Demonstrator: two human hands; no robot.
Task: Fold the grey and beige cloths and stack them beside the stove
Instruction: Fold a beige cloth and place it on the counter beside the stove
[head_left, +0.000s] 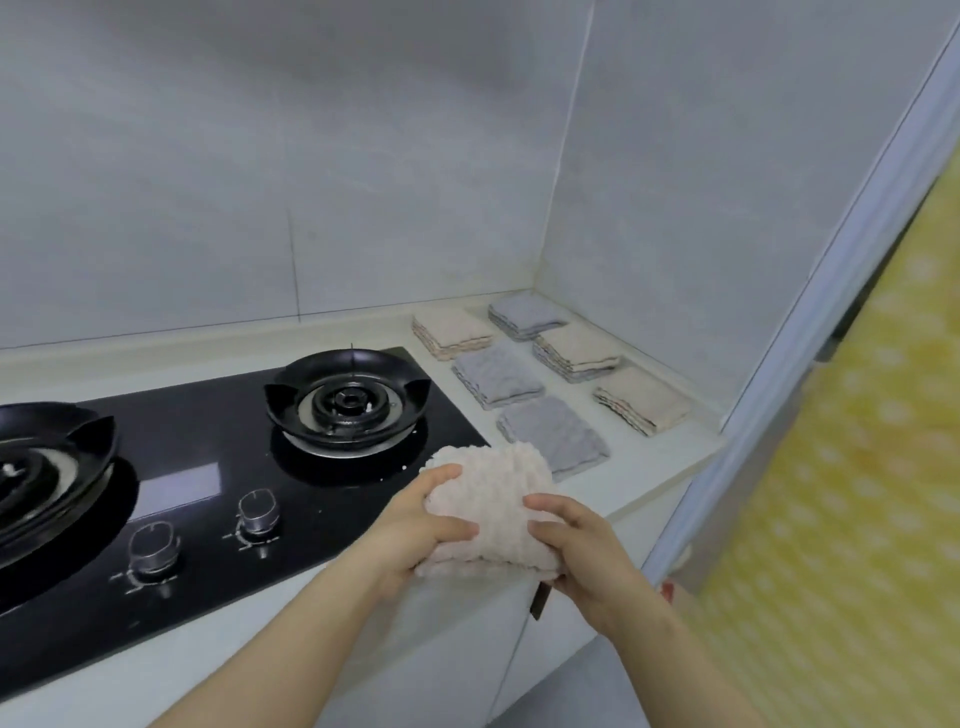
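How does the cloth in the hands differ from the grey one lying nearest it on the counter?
The beige cloth is held up by the left hand and the right hand; the grey cloth lies on the counter, untouched. The beige cloth bulges in a loose fold; the grey cloth is a flat, neat fold. Both are folded and look nubbly.

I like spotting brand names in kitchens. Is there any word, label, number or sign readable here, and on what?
No readable text anywhere.
Stove knobs: only small tick marks around them, no legible words or numbers.
Pale panel on the stove glass: blank or too blurred to tell.
Beige cloth: no label shows.
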